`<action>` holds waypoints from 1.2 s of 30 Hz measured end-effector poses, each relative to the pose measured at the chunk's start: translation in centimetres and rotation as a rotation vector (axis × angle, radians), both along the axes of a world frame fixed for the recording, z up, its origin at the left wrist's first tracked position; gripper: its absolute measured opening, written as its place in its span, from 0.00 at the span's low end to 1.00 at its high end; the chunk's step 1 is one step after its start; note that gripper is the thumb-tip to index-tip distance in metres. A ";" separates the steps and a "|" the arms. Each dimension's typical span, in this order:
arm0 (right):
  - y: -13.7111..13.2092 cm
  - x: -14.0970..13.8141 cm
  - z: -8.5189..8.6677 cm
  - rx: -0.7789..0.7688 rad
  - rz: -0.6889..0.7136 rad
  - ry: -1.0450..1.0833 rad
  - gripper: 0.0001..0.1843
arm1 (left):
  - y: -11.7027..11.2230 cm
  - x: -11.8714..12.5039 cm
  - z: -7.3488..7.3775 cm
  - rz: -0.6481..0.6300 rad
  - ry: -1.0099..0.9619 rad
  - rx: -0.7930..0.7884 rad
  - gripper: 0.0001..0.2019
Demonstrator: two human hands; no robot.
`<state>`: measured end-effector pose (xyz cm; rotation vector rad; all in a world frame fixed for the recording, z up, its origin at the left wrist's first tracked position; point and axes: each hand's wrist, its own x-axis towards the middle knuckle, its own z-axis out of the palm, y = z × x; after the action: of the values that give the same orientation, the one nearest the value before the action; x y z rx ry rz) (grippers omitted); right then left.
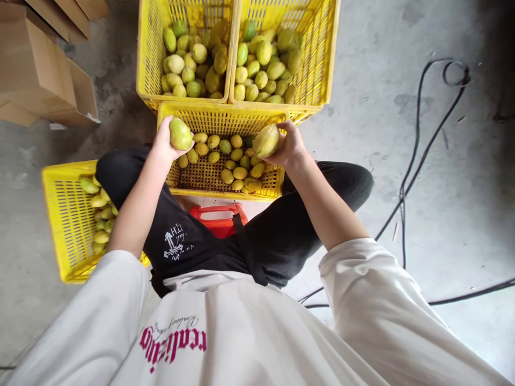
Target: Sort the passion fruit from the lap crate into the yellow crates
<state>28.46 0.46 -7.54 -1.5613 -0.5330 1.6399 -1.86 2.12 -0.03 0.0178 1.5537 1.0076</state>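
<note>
- While both hands hover over opposite ends of the near crate [225, 194], the left hand [162, 141] has its fingers curled under a greenish fruit [181, 134], cupping it, probably so it can't roll off.
- Across to the right hand [290, 145]: it's gripping a yellowish fruit [266, 141] by one side, leaving most of the skin facing up, perhaps for easy viewing.
- Below and between the two sets of fingers, small fruit [240, 173] lie loose in the near crate, which sits between the knees, seemingly for a short reach.
- Just beyond the fingertips, the left far crate [141, 64] and right far crate [322, 80] stand side by side, likely to stay handy; the top edge cuts both off.
- Behind the yellowish fruit, most right fingers vanish; I can't tell how many touch it.
- Left of and nearer than the left fingers, a side crate [68, 225] is partly hidden by leg and arm.
- Nearer than all the fingers, something red [223, 229] peeks out between the thighs, maybe a stool.
</note>
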 end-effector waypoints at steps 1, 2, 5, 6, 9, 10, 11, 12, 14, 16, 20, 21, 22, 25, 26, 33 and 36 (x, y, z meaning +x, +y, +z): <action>-0.1 -0.1 -0.1 0.003 -0.015 -0.007 0.30 | 0.0 0.1 0.0 -0.007 -0.012 0.008 0.17; -0.1 -0.1 -0.1 0.010 -0.027 -0.010 0.31 | 0.0 0.1 0.0 -0.006 -0.032 0.024 0.17; 0.0 -0.3 -0.4 0.074 -0.006 -0.026 0.33 | 0.3 0.2 -0.6 0.017 -0.086 0.055 0.13; 0.1 -0.3 -0.6 0.097 0.004 -0.037 0.33 | 0.4 0.2 -0.8 0.017 -0.098 0.059 0.12; 0.3 -0.3 -0.8 0.115 0.001 -0.054 0.33 | 0.7 0.3 -1.3 0.015 -0.091 0.074 0.13; 0.4 -0.4 -0.8 0.109 -0.003 -0.051 0.33 | 0.8 0.3 -1.4 0.028 -0.074 0.074 0.13; 0.4 -0.5 -0.8 0.103 -0.005 -0.046 0.34 | 0.8 0.3 -1.5 0.042 -0.054 0.070 0.13; 0.4 -0.6 -0.7 0.102 -0.003 -0.039 0.35 | 0.7 0.3 -1.6 0.057 -0.031 0.056 0.14; 0.4 -0.9 -0.6 0.095 0.000 -0.027 0.37 | 0.4 0.4 -1.6 0.074 -0.006 0.022 0.14; 0.4 -1.2 -0.3 0.070 -0.001 -0.016 0.37 | 0.0 0.5 -1.4 0.054 -0.021 0.000 0.12; 0.3 -1.8 0.1 0.030 -0.020 -0.012 0.37 | -0.6 0.9 -0.9 -0.024 -0.038 -0.091 0.16; 0.3 -1.9 0.2 0.036 -0.028 -0.018 0.37 | -0.6 1.0 -0.9 -0.037 -0.044 -0.099 0.18; 0.3 -2.0 0.2 0.047 -0.034 -0.028 0.38 | -0.7 1.1 -1.0 -0.041 -0.054 -0.095 0.18; 0.4 -2.0 0.0 0.090 -0.006 -0.058 0.39 | -0.5 1.1 -2.0 -0.022 -0.096 -0.060 0.14; 0.4 -2.0 0.0 0.100 0.018 -0.059 0.39 | -0.4 1.1 -2.5 -0.011 -0.104 -0.062 0.13; 0.0 -2.6 1.2 0.015 0.015 -0.055 0.40 | 0.3 0.1 -5.6 0.011 -0.087 0.032 0.14; -0.3 -2.9 2.1 -0.039 0.000 0.000 0.37 | 0.5 -0.3 -6.7 -0.014 -0.162 0.058 0.18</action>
<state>25.58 0.17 -5.41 -1.5896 -0.5040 1.6587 -2.18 2.65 -6.69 -0.0127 1.3757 1.0179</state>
